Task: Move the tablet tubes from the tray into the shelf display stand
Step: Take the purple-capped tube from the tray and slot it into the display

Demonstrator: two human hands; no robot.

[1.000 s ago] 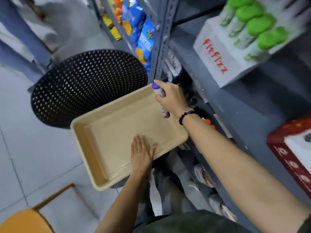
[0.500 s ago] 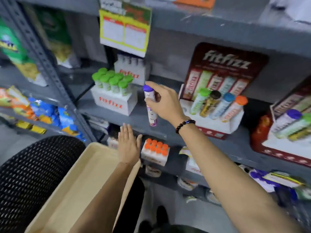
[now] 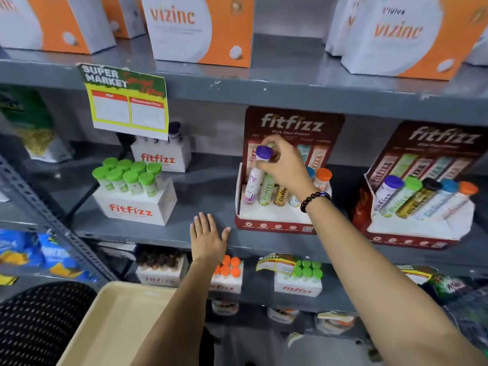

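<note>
My right hand (image 3: 284, 165) grips the purple cap end of a white tablet tube (image 3: 255, 178). The tube's lower end sits in the leftmost slot of the dark red fitfizz display stand (image 3: 274, 225) on the middle shelf. Beside it in the stand lean a green-capped tube (image 3: 266, 190), a gold one and an orange-capped one (image 3: 322, 177); my wrist hides part of them. My left hand (image 3: 208, 240) rests flat, fingers spread, on the grey shelf edge (image 3: 158, 237) left of the stand. The beige tray (image 3: 118, 326) lies at the bottom left, and the part I see holds nothing.
A second fitfizz stand (image 3: 422, 207) with several tubes stands at the right. A white box of green-capped tubes (image 3: 134, 194) sits at the left. Orange vizinc boxes (image 3: 200, 27) line the top shelf. A black mesh bin (image 3: 34, 323) is at the bottom left.
My view rose from the tray to the shelves. My right hand carried the purple-capped tube up and right into the stand's left slot. My left hand left the tray for the shelf edge.
</note>
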